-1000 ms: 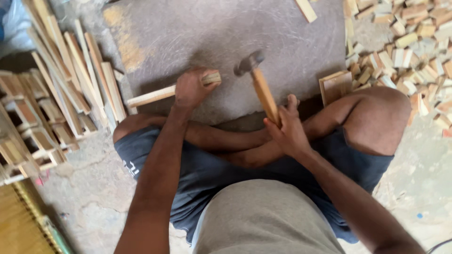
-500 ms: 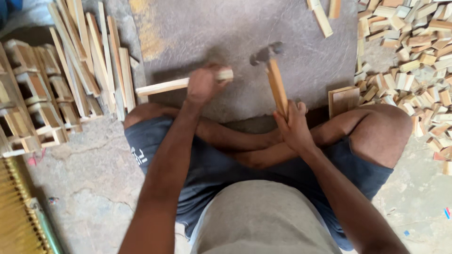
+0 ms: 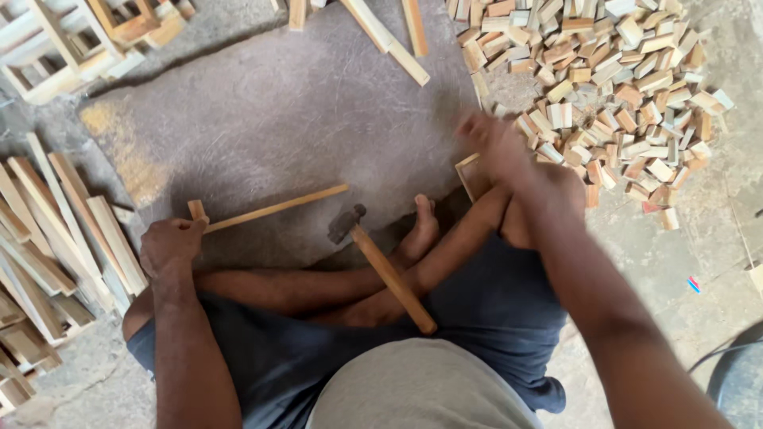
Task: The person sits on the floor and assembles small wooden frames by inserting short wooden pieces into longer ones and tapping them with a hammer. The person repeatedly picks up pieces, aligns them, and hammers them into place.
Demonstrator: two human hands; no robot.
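Both hands are working over a grey mat [image 3: 262, 119] spread on the concrete floor. Left hand [image 3: 168, 246] is closing around the near end of a thin wooden strip [image 3: 274, 208], at the mat's near-left edge, where a short block [image 3: 195, 210] is standing against the strip. From that grip the strip's long axis is running away to the right and slightly farther out, toward the middle of the mat. Right hand [image 3: 497, 143] is stretching out to the mat's right edge, blurred with motion, so I cannot tell whether it is open or closed; it is hanging at the near edge of a heap of small wood blocks [image 3: 612, 87], just beside a small wooden frame piece [image 3: 470, 175] at the knee. Between the hands a hammer [image 3: 381, 266] is lying untouched across the crossed legs, head toward the mat, handle pointing back at the body, nearer the right arm. Long slats [image 3: 56, 230] are lying stacked off the mat's left edge, well apart from the right hand.
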